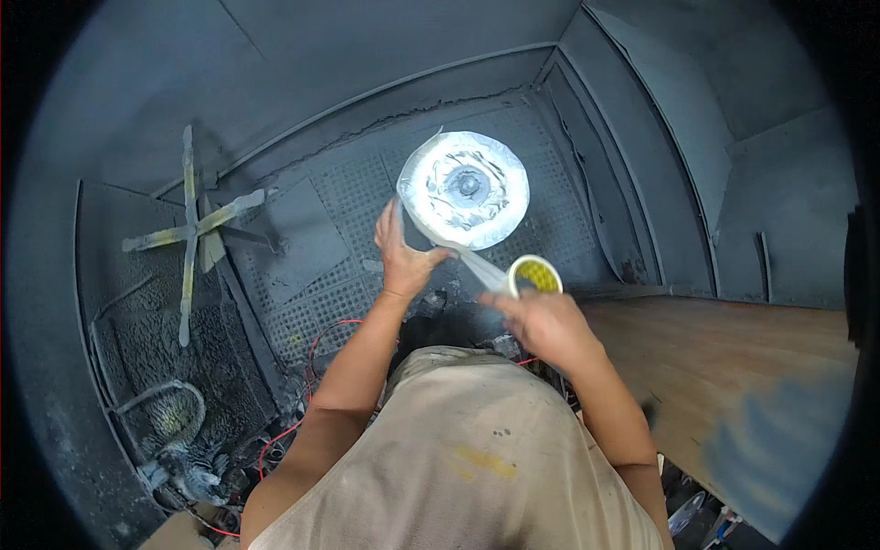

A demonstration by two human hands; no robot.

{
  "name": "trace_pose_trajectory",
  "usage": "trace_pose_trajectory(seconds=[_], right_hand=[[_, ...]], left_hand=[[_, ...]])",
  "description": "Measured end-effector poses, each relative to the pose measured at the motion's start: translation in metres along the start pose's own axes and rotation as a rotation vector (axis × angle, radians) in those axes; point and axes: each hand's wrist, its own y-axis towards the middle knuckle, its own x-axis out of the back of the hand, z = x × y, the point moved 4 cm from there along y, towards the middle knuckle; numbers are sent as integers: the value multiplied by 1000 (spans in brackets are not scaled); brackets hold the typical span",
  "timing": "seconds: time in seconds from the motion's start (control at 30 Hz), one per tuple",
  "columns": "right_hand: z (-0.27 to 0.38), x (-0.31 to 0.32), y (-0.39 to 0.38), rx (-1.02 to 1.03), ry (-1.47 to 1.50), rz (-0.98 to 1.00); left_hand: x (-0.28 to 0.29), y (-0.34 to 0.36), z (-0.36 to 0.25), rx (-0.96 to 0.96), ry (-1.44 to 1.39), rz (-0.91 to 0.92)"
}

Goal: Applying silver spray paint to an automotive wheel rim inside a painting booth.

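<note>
Round, shiny silver-and-white disc [486,220]: in front of the torso, above grey, dimpled panels [344,197].
Pale, translucent tape strip [482,268]: stretched between the disc's lower edge and the ring-shaped, yellow-cored tape roll [536,273].
Bare left hand [406,257]: spread along the disc's lower-left edge, thumb beside the strip; cannot tell whether it grasps.
Bare right hand [548,323]: grasping the roll from below.
Far left: grey-and-yellow, cross-shaped frame [192,229].
Right: brown wood-grain board [706,344].
</note>
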Motion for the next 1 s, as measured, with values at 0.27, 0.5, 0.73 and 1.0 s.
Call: trace_pose_trajectory(seconds=[0.27,0.5,0.73,1.0], right_hand=[[-71,9,-91,-478,4,33],[-41,-1,-13,-289,-67,-226],[-29,-7,3,-260,-52,-179],[-3,-20,-10,-14,52,65]], left_hand=[[17,42,34,-123,15,153],[23,60,76,124,-286,52],[-1,-40,-32,60,-68,-49],[19,13,-2,-73,60,49]])
